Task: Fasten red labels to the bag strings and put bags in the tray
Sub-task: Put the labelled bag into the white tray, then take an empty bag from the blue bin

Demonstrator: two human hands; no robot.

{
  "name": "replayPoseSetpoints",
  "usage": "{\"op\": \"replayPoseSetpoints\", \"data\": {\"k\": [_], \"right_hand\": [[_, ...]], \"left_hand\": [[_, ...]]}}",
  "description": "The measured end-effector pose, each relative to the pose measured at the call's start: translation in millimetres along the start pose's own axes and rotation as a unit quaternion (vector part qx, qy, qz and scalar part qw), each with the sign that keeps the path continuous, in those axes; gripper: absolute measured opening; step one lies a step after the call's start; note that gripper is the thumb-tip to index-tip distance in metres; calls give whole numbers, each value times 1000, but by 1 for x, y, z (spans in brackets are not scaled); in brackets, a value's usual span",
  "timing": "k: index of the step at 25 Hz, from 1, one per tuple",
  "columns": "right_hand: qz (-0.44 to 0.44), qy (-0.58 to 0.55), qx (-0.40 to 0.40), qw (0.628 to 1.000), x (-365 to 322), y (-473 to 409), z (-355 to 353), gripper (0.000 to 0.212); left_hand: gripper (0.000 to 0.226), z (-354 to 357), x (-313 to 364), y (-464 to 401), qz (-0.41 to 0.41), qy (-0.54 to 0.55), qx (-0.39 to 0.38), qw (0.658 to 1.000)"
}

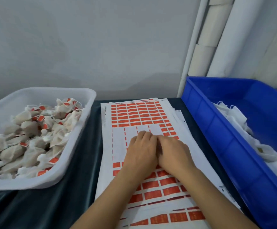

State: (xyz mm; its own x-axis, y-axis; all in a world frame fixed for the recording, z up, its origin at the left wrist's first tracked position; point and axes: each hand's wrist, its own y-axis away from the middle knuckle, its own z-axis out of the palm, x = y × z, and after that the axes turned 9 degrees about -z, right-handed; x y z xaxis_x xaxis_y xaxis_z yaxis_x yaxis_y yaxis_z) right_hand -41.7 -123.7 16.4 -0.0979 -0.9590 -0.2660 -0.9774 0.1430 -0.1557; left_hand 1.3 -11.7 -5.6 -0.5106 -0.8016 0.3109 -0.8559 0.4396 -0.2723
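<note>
A stack of white sheets with rows of red labels [137,113] lies in the middle of the table. My left hand [142,151] and my right hand [174,154] rest side by side on the peeled, blank part of the top sheet, backs up, fingers bent down toward the paper. Whatever is under or between the fingers is hidden. To the left stands a white tray [83,129] piled with filled bags [27,142], many with red labels on their strings.
A blue bin [217,129] at the right holds white bags [233,116] without visible labels. A dark cloth [78,187] covers the table. White rolls [205,52] lean against the grey wall behind the bin.
</note>
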Motion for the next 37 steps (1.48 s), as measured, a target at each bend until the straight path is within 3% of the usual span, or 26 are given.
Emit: {"op": "replayPoseSetpoints", "data": {"k": [5, 9, 11, 12, 14, 16, 17, 19, 21, 24, 30, 37], "right_hand": [[-55, 28, -2, 998, 8, -2, -9, 26], [-91, 49, -114, 988, 18, -21, -37, 13], [-77, 8, -158, 984, 30, -32, -59, 24], [-62, -8, -144, 988, 37, -36, -71, 28], [-17, -6, -39, 999, 55, -42, -98, 26], [39, 67, 73, 994, 78, -42, -124, 23], [65, 111, 89, 988, 90, -39, -136, 24], [131, 169, 25, 977, 110, -34, -155, 25], [186, 149, -51, 970, 121, -31, -160, 15], [214, 118, -92, 965, 131, -29, -156, 14], [253, 89, 5, 963, 138, -32, -153, 14], [243, 161, 102, 951, 137, -35, -151, 16]], "left_hand": [[34, 15, -5, 5, 0, 40, -22, 999], [41, 16, 0, 11, -1, 32, -49, 998], [47, 14, 4, 13, -12, 39, -70, 997], [48, 13, 4, 14, -17, 38, -79, 996], [49, 12, 3, 14, -20, 27, -89, 995], [48, 11, 3, 15, -22, 25, -96, 995], [48, 10, 3, 15, -21, 23, -98, 995], [47, 9, 5, 15, -17, 19, -101, 995], [46, 8, 5, 15, -17, 19, -103, 994], [45, 8, 5, 17, -14, 20, -103, 994], [43, 9, 4, 17, -15, 18, -105, 994], [41, 9, 2, 16, -13, 24, -107, 994]]}}
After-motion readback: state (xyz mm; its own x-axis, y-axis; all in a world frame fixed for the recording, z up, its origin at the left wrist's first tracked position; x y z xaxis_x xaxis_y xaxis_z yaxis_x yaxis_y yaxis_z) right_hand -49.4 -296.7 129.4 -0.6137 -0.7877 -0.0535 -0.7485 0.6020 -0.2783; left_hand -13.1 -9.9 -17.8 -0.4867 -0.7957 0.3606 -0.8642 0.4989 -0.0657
